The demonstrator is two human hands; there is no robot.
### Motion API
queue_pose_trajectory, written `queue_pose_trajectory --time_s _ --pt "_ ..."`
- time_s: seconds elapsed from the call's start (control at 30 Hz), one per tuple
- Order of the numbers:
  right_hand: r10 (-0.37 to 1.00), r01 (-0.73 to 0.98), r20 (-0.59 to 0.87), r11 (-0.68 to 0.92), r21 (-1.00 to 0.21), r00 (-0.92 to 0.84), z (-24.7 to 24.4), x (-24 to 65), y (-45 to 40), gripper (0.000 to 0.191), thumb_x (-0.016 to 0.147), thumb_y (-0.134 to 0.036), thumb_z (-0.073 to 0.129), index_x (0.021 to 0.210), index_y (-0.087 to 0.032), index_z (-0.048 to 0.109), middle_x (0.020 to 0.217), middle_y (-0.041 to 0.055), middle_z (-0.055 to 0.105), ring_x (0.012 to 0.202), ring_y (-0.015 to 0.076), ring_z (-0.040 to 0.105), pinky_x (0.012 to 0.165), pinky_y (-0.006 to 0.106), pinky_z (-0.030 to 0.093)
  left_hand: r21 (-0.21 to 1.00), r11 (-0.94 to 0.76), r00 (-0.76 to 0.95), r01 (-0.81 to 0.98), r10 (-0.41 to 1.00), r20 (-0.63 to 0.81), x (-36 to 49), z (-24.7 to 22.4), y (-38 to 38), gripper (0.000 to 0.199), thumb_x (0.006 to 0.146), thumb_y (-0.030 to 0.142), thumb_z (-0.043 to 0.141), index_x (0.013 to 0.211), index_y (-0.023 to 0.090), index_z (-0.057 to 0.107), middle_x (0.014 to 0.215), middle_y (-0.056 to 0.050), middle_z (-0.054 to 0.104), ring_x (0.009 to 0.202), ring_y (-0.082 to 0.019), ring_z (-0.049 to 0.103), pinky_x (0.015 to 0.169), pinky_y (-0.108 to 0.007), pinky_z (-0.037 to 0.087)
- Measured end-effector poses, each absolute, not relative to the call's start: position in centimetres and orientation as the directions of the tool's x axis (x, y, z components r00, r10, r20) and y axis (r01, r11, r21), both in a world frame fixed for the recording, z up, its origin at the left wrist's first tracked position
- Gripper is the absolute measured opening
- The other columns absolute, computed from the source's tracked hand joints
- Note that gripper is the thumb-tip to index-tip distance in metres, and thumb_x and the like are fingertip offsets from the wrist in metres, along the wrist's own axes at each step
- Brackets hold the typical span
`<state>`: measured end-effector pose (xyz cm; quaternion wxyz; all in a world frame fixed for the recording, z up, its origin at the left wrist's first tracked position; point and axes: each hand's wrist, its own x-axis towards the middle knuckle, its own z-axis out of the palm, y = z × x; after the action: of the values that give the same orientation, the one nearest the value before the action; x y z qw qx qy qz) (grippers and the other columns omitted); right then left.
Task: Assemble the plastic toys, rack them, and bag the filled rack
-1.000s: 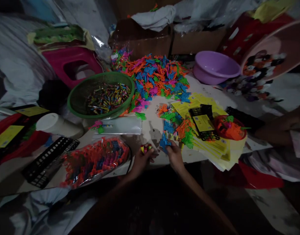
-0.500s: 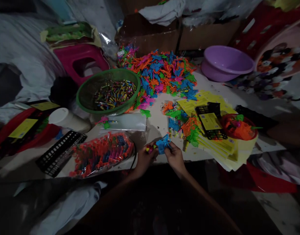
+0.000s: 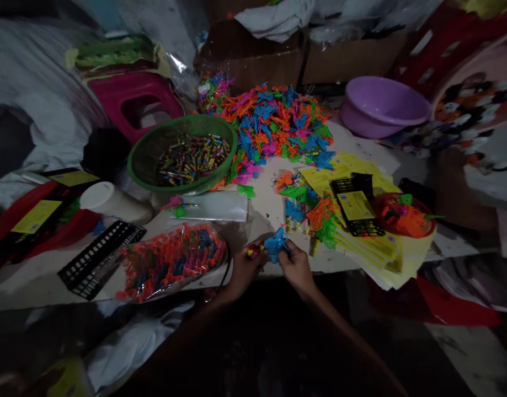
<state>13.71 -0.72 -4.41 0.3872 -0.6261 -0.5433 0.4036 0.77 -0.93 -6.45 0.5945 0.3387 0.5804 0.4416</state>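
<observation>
At the table's near edge, my left hand (image 3: pixel 245 266) is closed around small striped tubes (image 3: pixel 254 251), yellow and red ends showing. Pinched in the fingers of my right hand (image 3: pixel 297 266) is a blue plastic toy piece (image 3: pixel 275 243), its exact kind too small to tell. The blue piece sits between both hands, near the left fingertips; whether those touch it I cannot tell. Just beyond my right hand lies a small pile of orange, green and blue pieces (image 3: pixel 319 212) mixed with striped tubes. Left of my hands rests a clear bag of orange and mixed pieces (image 3: pixel 170 259).
A green basket (image 3: pixel 133 165) holds many striped tubes. Behind is a heap of coloured plastic pieces (image 3: pixel 273 118). A purple basin (image 3: pixel 369 124), yellow cards (image 3: pixel 385 259), a black plastic tray (image 3: pixel 371 226) and a white cup (image 3: pixel 112 201) stand around. Another person's arm (image 3: pixel 460 193) is at right.
The blue piece has turned slightly in my fingers, while both hands stay in about the same place. At the right, the other person's arm has moved up toward the black, white and orange items.
</observation>
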Motion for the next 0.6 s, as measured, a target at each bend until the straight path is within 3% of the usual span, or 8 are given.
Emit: queue_pose_trajectory --time_s 0.1,0.2,0.43,0.6 --pt "0.994 0.386 -0.071 -0.096 -0.917 0.079 -4.4 13.7 -0.8 0.018 0.071 -0.026 0.041 0.075 -0.018 0.057 0.049 -0.0057 0.045 0.044 0.0080 0.038 0.044 0.019 0.032 0.946 0.319 -0.099 -0.052 0.941 -0.323 0.8 -6.2 -1.1 0.035 0.061 0.035 0.068 0.090 0.014 0.066 0.066 0.000 0.064 0.053 -0.010 0.053 0.049 -0.020 0.043" --pt "0.992 0.361 -0.066 -0.101 -0.927 0.108 -4.6 13.5 -1.0 0.020 0.074 -0.032 0.047 0.082 -0.018 0.057 0.054 -0.0043 0.049 0.048 0.0090 0.043 0.048 0.020 0.036 0.973 0.228 -0.138 0.035 0.965 -0.221 0.9 -5.9 -1.4 0.027 0.063 0.030 0.067 0.086 0.016 0.068 0.079 -0.003 0.067 0.069 -0.014 0.059 0.060 -0.022 0.046" --pt "0.972 0.312 -0.030 -0.103 -0.944 0.233 -5.4 11.9 -1.3 0.025 0.077 -0.043 0.048 0.074 -0.018 0.054 0.054 -0.0035 0.051 0.048 0.0090 0.044 0.048 0.020 0.037 0.989 0.135 -0.094 0.067 0.987 -0.129 1.5 -6.2 -2.5 0.024 0.067 0.025 0.064 0.091 0.020 0.068 0.088 -0.005 0.068 0.079 -0.017 0.061 0.076 -0.029 0.047" --pt "0.996 0.533 -0.014 -0.061 -0.844 0.091 -4.6 15.1 1.0 0.027 0.078 -0.043 0.047 0.076 -0.018 0.059 0.060 0.0010 0.059 0.054 0.0131 0.053 0.053 0.023 0.042 0.976 0.215 -0.052 -0.014 0.975 -0.216 1.5 -6.1 -2.1 0.034 0.061 0.026 0.069 0.095 0.020 0.067 0.094 -0.003 0.067 0.083 -0.018 0.060 0.076 -0.031 0.049"
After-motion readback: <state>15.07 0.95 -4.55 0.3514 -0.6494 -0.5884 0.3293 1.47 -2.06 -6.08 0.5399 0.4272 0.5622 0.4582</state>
